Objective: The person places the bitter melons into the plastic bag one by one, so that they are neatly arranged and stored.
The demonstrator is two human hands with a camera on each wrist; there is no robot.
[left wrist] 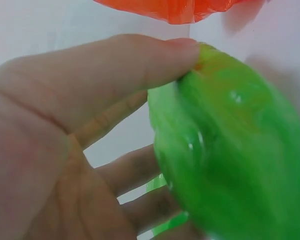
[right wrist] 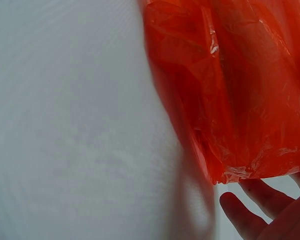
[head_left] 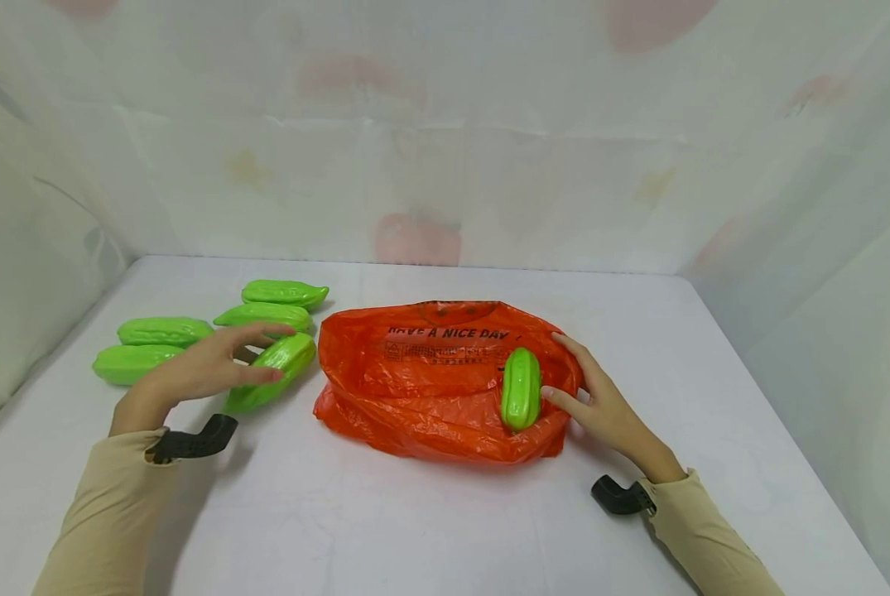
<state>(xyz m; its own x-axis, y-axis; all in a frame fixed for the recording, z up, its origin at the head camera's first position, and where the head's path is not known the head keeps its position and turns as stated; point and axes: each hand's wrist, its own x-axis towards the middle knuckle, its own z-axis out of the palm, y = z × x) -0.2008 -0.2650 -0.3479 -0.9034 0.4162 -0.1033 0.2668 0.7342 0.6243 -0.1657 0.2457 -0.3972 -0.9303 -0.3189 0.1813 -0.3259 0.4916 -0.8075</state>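
In the head view, my left hand (head_left: 206, 362) holds a bright green, ridged bitter melon (head_left: 290, 354) tilted at the left of a red plastic bag (head_left: 415, 397). The left wrist view shows the thumb along the top of this bitter melon (left wrist: 235, 145) and the fingers reaching under it. My right hand (head_left: 608, 410) holds the bag's right side, with the thumb over the rim. Another bitter melon (head_left: 521, 389) lies upright in view inside the bag's open mouth, beside that thumb. In the right wrist view, fingers (right wrist: 240, 215) show at the edge of the bag (right wrist: 260, 100).
Several more bitter melons lie at the left: one at the back (head_left: 281, 293), one just before it (head_left: 266, 315), and two side by side (head_left: 163, 331). They rest on a white table (head_left: 430, 530). A pale patterned curtain (head_left: 534, 182) stands behind and at both sides.
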